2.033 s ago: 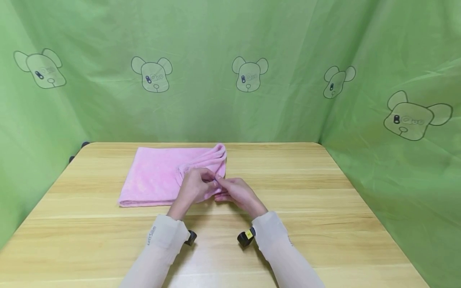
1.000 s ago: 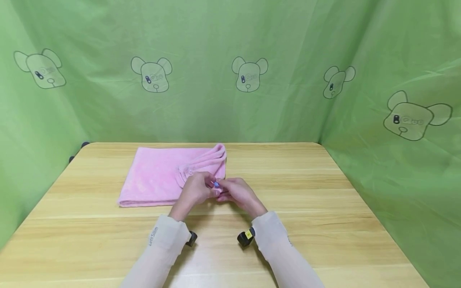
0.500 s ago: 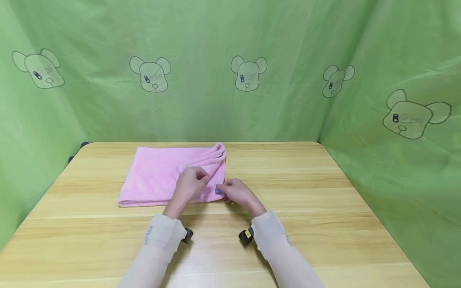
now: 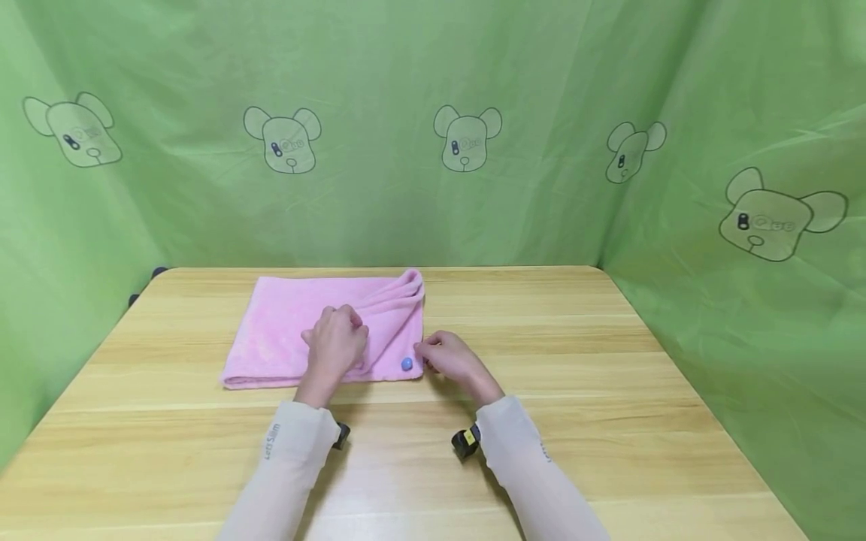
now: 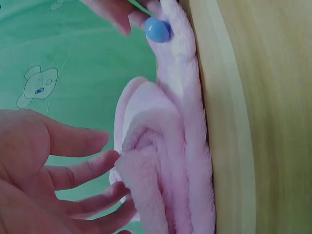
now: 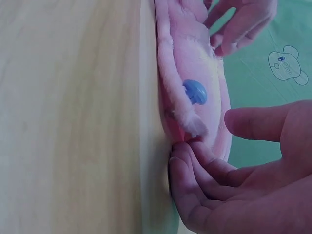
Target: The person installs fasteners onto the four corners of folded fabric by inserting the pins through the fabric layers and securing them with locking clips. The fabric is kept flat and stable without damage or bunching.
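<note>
A folded pink plush cloth (image 4: 284,323) lies on the table, its right part gathered in loose folds. On its near right corner sits a small blue mushroom-shaped knob (image 4: 407,364), round head up. My left hand (image 4: 334,342) is over the middle of the cloth; in the left wrist view its fingers (image 5: 87,170) are spread and loosely bent, fingertips at a rolled fold. My right hand (image 4: 455,357) is at the cloth's right edge beside the knob. In the right wrist view its fingertips (image 6: 180,163) touch the corner from below, with the thumb held apart.
The wooden table (image 4: 575,451) stretches to both sides and in front of the cloth. Green curtains (image 4: 379,210) with bear-head drawings enclose the back and sides. Small black cameras hang at both wrists, such as the right wrist camera (image 4: 464,443).
Both hands were together at the cloth's near right corner. The blue knob came into view there and my right fingers let go of it. My left hand moved left onto the folds.
</note>
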Demonstrator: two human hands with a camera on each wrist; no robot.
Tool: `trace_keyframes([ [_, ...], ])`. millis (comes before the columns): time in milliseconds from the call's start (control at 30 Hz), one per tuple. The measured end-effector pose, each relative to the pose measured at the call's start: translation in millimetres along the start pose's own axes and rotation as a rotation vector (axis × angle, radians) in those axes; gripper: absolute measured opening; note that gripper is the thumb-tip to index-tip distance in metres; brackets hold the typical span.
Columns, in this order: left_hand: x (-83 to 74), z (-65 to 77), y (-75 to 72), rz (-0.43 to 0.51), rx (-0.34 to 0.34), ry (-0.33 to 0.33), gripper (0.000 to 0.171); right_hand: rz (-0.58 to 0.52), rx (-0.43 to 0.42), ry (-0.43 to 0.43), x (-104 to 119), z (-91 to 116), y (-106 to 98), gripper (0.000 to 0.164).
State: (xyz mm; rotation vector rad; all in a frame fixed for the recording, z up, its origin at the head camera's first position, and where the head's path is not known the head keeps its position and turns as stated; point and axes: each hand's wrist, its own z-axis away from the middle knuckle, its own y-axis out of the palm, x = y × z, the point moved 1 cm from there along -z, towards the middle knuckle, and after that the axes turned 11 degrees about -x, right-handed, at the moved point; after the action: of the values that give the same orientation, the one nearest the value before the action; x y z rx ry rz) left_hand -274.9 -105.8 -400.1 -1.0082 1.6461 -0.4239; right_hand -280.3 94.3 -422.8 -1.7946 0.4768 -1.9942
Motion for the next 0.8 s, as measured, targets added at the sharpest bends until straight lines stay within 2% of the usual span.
trace_keyframes([
  [200, 6.1, -1.0, -3.1, -0.010, 0.065, -0.018, 0.017, 0.007, 0.007, 0.006, 0.3, -1.1, -1.4, 0.025],
  [400, 5.8, -0.9, -2.7, 0.026, 0.134, -0.013, 0.019, 0.001, 0.013, 0.005, 2.2, 0.7, -2.3, 0.023],
  [633, 2.7, 0.1, 0.5, 0.055, 0.146, -0.011, 0.024, 0.013, 0.008, 0.003, 1.6, 0.9, -2.5, 0.023],
  [800, -1.9, 1.8, 3.1, 0.091, 0.183, -0.056, 0.040, 0.020, 0.007, 0.001, 1.5, 0.8, -2.7, 0.024],
])
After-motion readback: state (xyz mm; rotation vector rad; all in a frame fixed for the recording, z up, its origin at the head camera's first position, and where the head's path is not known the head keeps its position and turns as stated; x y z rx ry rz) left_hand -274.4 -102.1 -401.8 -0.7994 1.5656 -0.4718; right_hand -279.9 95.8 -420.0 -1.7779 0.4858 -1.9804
